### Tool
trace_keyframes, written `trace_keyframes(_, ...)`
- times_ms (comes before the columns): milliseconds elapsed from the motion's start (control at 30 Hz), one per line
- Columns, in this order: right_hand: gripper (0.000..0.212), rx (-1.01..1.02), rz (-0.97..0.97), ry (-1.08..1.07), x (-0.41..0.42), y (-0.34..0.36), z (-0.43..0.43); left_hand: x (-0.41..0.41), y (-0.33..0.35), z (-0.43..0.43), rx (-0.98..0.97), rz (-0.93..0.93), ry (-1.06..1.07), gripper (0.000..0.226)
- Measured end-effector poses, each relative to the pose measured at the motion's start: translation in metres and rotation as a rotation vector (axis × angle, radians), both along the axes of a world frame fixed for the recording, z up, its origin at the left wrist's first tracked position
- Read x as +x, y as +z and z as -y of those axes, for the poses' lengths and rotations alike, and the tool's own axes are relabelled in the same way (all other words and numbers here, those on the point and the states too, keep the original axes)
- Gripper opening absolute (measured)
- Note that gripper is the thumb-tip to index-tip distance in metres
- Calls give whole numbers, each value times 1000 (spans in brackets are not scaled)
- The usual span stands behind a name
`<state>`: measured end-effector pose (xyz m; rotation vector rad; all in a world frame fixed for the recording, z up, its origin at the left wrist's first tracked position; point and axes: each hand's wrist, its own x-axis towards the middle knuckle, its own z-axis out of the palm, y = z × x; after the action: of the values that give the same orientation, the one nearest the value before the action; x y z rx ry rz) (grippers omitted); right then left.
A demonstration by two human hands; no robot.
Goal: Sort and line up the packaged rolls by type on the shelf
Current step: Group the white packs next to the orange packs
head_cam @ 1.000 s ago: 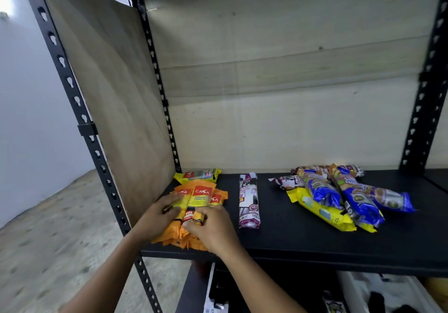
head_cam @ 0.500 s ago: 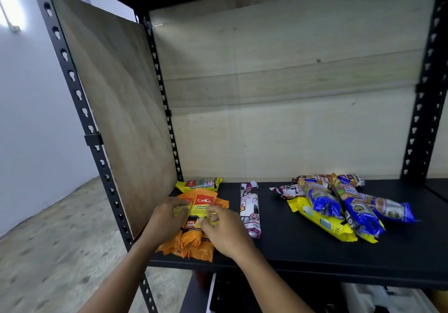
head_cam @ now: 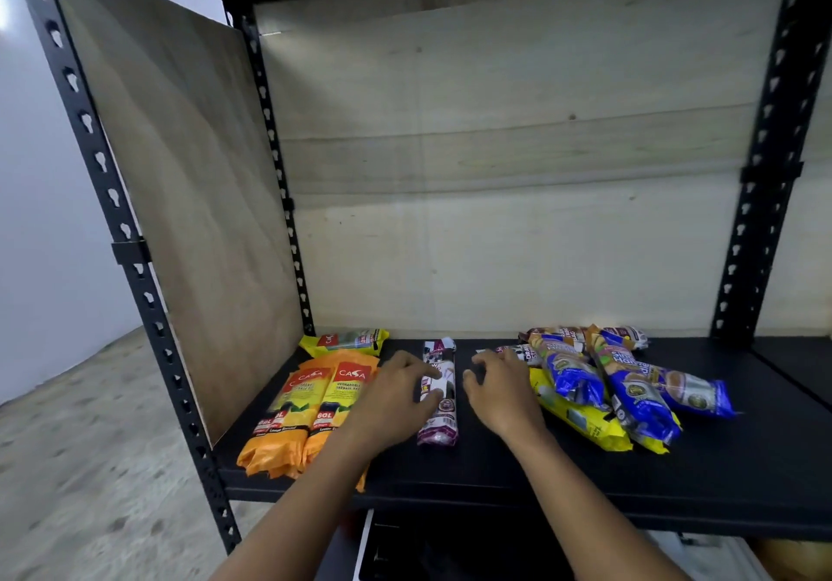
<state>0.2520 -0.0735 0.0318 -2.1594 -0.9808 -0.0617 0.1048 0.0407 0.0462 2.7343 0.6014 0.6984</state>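
Observation:
Two orange packaged rolls (head_cam: 315, 405) lie side by side at the left end of the black shelf (head_cam: 517, 481). Behind them lies a yellow roll (head_cam: 349, 341). A purple-and-white roll (head_cam: 442, 409) lies lengthwise in the middle. My left hand (head_cam: 396, 396) grips its left side, fingers and thumb curled onto it. My right hand (head_cam: 499, 393) hovers just right of that roll with loosely curled fingers and holds nothing. Another white-and-purple roll (head_cam: 524, 352) lies just beyond its fingertips. A mixed heap of blue rolls (head_cam: 639, 396) and yellow rolls (head_cam: 581, 423) lies crosswise on the right.
A wooden side panel (head_cam: 189, 220) closes the left end and a pale back board (head_cam: 495, 220) stands behind. Black perforated uprights (head_cam: 761, 175) frame the shelf. Bare shelf shows at the front and far right. A lower level with dark items sits below.
Both hands have left the orange rolls and moved right to the purple-and-white roll. The orange rolls now lie straight, side by side. The camera has come closer.

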Motion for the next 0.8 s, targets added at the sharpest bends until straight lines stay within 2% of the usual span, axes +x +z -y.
trace_keyframes(133,50,-200,146,-27,20,6,-13,14,-7,9,-95,-72,-44,47)
trace_keyframes(400,47,-456,274,-126,57,7,-38,22,-22,9,-131,-335,-31,83)
trace_keyframes(567,70,-558,262,-155,70,-4,-47,19,-26,4,-152,-367,-59,88)
trace_keyframes(800,53,-624,318,-217,73,-8,-52,20,-28,5,-118,-338,-53,84)
